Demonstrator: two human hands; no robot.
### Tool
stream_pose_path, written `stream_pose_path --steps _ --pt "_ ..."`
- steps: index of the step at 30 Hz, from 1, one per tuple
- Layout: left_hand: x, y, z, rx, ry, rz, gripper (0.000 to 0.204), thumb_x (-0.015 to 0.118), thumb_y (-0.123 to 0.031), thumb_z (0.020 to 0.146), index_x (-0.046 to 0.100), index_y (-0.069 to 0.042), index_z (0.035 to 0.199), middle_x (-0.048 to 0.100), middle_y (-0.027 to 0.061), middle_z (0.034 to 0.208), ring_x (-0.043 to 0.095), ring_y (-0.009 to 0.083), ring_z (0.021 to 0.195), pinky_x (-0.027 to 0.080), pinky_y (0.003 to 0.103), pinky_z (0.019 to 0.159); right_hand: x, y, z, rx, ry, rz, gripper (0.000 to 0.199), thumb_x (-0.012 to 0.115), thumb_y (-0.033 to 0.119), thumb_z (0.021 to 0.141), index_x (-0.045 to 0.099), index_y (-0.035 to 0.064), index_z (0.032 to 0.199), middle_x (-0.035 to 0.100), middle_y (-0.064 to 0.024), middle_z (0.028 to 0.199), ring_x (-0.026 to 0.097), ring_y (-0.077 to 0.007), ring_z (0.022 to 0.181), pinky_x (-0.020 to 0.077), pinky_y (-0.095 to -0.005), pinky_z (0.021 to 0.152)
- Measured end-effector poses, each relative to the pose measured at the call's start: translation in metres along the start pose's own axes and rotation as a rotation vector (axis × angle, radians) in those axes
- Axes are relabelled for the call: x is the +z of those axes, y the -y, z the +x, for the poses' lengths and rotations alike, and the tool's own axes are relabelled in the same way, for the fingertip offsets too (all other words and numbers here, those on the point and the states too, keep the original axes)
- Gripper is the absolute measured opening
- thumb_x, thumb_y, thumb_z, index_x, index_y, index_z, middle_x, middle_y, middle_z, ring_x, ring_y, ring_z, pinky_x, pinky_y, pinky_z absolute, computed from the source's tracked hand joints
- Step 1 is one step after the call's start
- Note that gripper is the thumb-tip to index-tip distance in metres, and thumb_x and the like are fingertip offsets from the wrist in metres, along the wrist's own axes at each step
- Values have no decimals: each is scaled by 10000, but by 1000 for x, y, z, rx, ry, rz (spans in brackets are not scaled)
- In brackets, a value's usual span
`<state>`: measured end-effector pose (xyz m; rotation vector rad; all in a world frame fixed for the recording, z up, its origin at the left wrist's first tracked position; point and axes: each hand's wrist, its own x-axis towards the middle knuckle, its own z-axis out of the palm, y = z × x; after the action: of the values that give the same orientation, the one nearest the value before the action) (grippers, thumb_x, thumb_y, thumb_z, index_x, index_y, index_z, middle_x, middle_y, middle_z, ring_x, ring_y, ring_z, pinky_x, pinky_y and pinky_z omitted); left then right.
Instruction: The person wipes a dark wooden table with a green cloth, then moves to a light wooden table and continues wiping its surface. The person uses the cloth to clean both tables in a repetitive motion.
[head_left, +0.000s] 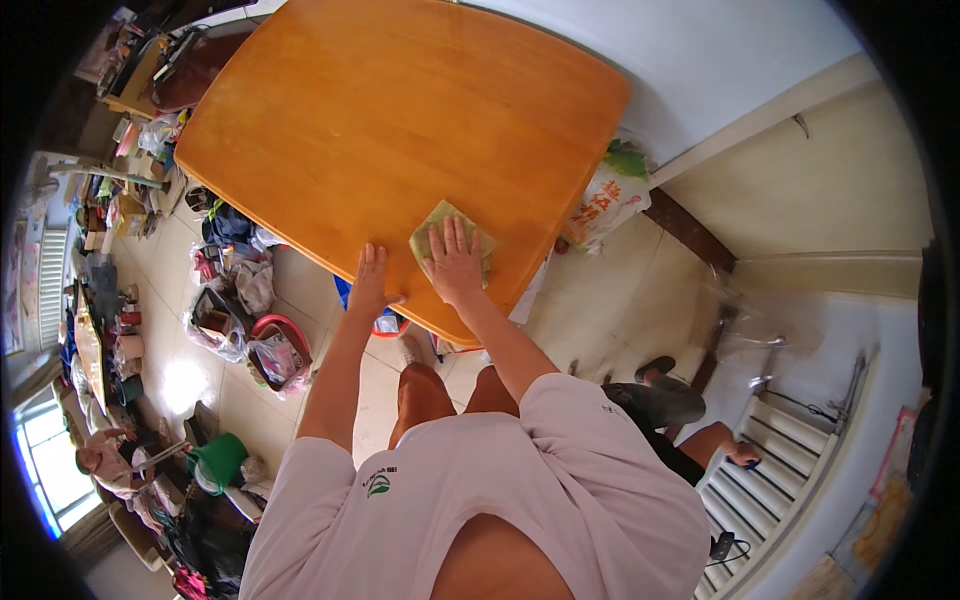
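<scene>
A large orange-brown wooden table (pixel 390 110) fills the upper middle of the head view. My right hand (pixel 455 265) lies flat, fingers spread, on a yellow-green cloth (pixel 437 229) near the table's near edge, pressing it onto the wood. My left hand (pixel 371 282) rests open over the table's near edge, just left of the cloth, and holds nothing. Both forearms rise from my pale pink shirt at the bottom.
A printed plastic bag (pixel 606 200) leans by the table's right corner. Bags, baskets and clothes (pixel 250 310) crowd the tiled floor at left. Another person's leg and dark shoe (pixel 665 400) are at right, beside a white radiator (pixel 775 465).
</scene>
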<state>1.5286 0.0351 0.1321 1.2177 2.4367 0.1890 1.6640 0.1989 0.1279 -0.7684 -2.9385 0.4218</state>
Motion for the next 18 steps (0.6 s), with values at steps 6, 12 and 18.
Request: stream_pose_path --steps 6,12,18 --pt "-20 -7 4 66 -7 -20 939 760 -366 773 276 13 1482 242 245 1546 244 396 1428 260 434 1164 20 -36 -15 138 -389 409 537 534 254 970 392 40 1442 410 -222 1454 378 -415 1337 275 -520 1114" --pt "2 -42 36 575 -443 -103 539 614 -132 828 492 -44 1345 492 197 1387 391 382 1345 324 462 1117 37 -51 -75 935 -642 201 523 479 255 995 345 29 1446 459 -240 1379 442 -408 1264 369 -512 1052" --pt "15 -87 66 777 -241 -38 551 553 -278 926 441 -88 1431 357 125 1523 302 313 1425 286 465 1145 9 0 -58 1249 -397 189 555 408 324 1019 253 72 1489 516 -213 1301 559 -394 1114 511 -503 865"
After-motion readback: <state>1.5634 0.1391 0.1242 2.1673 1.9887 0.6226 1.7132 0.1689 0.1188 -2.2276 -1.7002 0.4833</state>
